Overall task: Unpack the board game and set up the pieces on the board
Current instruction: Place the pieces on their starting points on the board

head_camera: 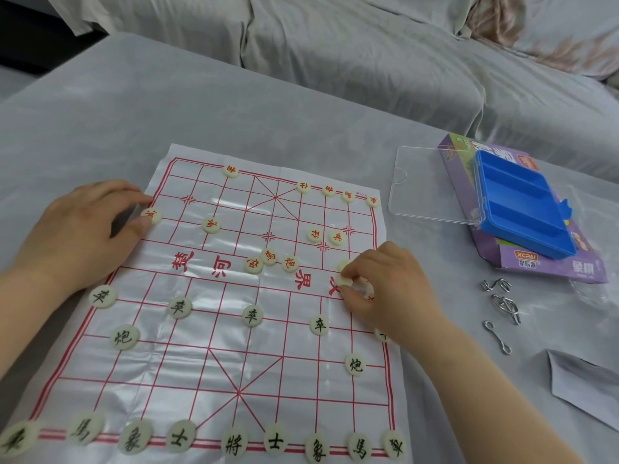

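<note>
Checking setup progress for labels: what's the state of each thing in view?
board, unfolded, flat, creased
black pieces, face up, on near-side points
red pieces, face up, partly placed; three clustered at the river
left hand, pinches red piece at board's left edge
right hand, pinches a pale piece near right edge
blue tray, open, empty
clear lid, off, flat beside tray
purple box, flat under tray
</note>
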`<act>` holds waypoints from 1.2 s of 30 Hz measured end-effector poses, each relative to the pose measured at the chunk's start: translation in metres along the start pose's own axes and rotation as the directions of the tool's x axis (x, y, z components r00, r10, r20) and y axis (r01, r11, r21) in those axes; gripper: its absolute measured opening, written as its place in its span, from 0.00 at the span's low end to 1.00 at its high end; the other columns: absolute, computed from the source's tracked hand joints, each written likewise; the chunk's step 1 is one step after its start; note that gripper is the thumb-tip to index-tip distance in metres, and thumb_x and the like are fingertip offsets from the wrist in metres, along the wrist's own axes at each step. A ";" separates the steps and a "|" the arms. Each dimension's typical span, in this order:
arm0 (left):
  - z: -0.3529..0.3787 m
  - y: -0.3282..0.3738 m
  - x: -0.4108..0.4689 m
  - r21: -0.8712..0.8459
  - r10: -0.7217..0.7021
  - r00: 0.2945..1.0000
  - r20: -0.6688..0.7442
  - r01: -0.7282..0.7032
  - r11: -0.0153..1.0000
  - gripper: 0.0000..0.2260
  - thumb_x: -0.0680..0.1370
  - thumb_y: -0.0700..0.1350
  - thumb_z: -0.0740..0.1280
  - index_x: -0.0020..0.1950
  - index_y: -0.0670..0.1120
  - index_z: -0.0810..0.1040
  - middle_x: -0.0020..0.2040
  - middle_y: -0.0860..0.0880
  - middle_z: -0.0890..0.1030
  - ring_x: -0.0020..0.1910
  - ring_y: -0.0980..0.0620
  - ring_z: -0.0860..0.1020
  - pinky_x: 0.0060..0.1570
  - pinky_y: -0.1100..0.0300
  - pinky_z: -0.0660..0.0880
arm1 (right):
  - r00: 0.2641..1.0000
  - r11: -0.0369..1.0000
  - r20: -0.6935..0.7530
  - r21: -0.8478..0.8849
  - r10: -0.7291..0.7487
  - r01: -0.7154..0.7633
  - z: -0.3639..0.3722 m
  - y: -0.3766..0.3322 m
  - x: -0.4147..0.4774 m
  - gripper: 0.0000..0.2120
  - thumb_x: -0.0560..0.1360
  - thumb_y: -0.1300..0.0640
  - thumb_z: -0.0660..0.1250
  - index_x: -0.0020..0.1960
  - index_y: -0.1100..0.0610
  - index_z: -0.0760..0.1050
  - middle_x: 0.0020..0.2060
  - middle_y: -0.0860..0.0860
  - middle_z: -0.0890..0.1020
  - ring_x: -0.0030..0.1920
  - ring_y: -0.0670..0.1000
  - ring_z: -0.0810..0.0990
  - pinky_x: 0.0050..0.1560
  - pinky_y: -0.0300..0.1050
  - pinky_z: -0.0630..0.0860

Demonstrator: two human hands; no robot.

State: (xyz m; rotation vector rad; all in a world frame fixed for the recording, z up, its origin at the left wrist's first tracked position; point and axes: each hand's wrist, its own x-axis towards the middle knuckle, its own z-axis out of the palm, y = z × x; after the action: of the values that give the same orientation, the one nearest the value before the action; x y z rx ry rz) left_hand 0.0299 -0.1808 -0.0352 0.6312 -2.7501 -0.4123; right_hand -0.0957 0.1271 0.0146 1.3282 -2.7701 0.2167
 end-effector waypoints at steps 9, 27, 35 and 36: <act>-0.002 0.003 0.000 -0.004 0.002 1.000 -0.005 -0.002 1.000 0.33 0.70 0.64 0.48 0.59 0.43 0.76 0.59 0.42 0.75 0.57 0.38 0.71 0.58 0.39 0.67 | 0.989 0.978 0.142 0.208 -0.046 0.015 -0.009 -0.008 0.003 0.12 0.77 0.52 0.60 0.53 0.51 0.80 0.48 0.46 0.82 0.48 0.48 0.70 0.46 0.37 0.60; -0.007 0.009 -0.002 0.001 -0.004 1.000 -0.005 0.004 1.000 0.31 0.70 0.63 0.50 0.58 0.42 0.76 0.59 0.42 0.75 0.56 0.38 0.71 0.56 0.41 0.68 | 0.977 0.988 0.209 0.153 -0.038 0.006 -0.004 -0.008 0.001 0.17 0.74 0.45 0.62 0.63 0.44 0.71 0.58 0.40 0.74 0.55 0.43 0.66 0.48 0.32 0.54; -0.011 0.015 -0.003 0.036 -0.009 1.000 0.015 0.009 0.999 0.27 0.71 0.57 0.53 0.60 0.42 0.75 0.60 0.43 0.75 0.58 0.39 0.71 0.57 0.43 0.67 | 0.976 0.994 0.218 0.104 0.000 -0.023 0.000 -0.013 0.004 0.16 0.75 0.45 0.61 0.60 0.46 0.72 0.54 0.42 0.76 0.48 0.41 0.61 0.47 0.33 0.55; -0.012 0.015 -0.003 0.036 -0.010 1.000 0.012 0.010 0.999 0.27 0.72 0.58 0.54 0.59 0.42 0.75 0.60 0.42 0.75 0.58 0.39 0.71 0.57 0.43 0.67 | 0.975 0.995 0.224 0.100 -0.002 -0.021 0.000 -0.014 0.005 0.15 0.75 0.45 0.61 0.60 0.46 0.73 0.54 0.42 0.76 0.48 0.41 0.61 0.47 0.33 0.55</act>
State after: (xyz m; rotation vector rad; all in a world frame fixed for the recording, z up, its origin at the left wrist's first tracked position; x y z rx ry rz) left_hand 0.0313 -0.1691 -0.0204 0.6536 -2.7724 -0.3711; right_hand -0.0881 0.1150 0.0165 1.4467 -2.9880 0.2249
